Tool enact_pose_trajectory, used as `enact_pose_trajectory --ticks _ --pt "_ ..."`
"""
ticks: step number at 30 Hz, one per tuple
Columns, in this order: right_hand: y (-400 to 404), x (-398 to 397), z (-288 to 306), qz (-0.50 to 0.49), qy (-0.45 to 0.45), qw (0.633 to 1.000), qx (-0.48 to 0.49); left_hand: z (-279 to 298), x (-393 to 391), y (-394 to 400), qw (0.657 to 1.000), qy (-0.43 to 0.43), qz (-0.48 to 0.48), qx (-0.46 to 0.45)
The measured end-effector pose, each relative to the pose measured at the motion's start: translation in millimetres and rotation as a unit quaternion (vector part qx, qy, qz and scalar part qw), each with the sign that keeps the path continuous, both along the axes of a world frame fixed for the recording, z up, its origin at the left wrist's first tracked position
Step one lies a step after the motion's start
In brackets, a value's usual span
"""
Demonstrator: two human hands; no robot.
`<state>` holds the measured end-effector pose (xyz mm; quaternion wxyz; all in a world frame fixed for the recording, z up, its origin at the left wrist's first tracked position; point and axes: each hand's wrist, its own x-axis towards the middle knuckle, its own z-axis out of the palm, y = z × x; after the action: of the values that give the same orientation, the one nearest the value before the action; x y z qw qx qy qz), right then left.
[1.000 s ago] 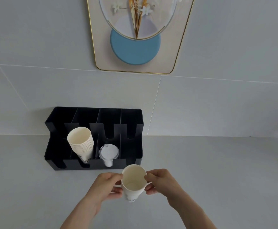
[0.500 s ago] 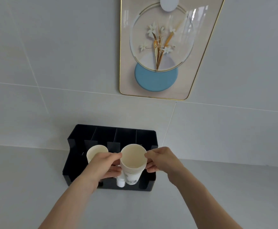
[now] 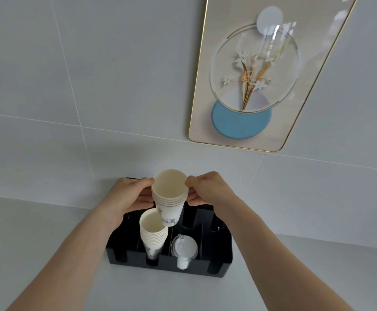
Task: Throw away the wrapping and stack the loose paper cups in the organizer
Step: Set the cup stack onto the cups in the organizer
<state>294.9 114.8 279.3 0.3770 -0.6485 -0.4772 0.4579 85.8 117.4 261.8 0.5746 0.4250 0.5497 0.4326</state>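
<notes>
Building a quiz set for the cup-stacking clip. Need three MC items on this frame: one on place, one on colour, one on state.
1. Where is the stack of paper cups that is already in the organizer?
A. In a front slot, left of the plastic lids
B. In the far right slot
C. On the counter outside it

2. What colour is the organizer?
A. White
B. Black
C. Blue

3. How is the held stack of cups carried?
A. By the left hand alone
B. Resting on the counter
C. Between both hands, above the organizer

Key:
1 A: the stack of paper cups leans in a front slot, with the plastic lids to its right.
2 B: the organizer has black walls.
3 C: the left hand and right hand pinch the held stack of cups near its rim.
</notes>
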Motion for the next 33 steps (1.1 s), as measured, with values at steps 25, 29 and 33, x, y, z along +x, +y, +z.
enact_pose_trajectory --ticks 25,29,33 --pt "35.0 -38.1 -113.6 -0.014 0.004 0.992 -0.121 -97.5 -32.0 41.5 0.993 0.063 0.011 -0.097" --pt "33.7 -40.4 -120.4 -0.010 -0.010 0.992 -0.125 -106.4 -32.6 40.8 0.992 0.090 0.018 -0.088" --pt "32.1 -40.3 -131.7 -0.002 -0.035 0.992 -0.125 -118.2 -33.9 41.3 0.990 0.110 0.010 -0.084"
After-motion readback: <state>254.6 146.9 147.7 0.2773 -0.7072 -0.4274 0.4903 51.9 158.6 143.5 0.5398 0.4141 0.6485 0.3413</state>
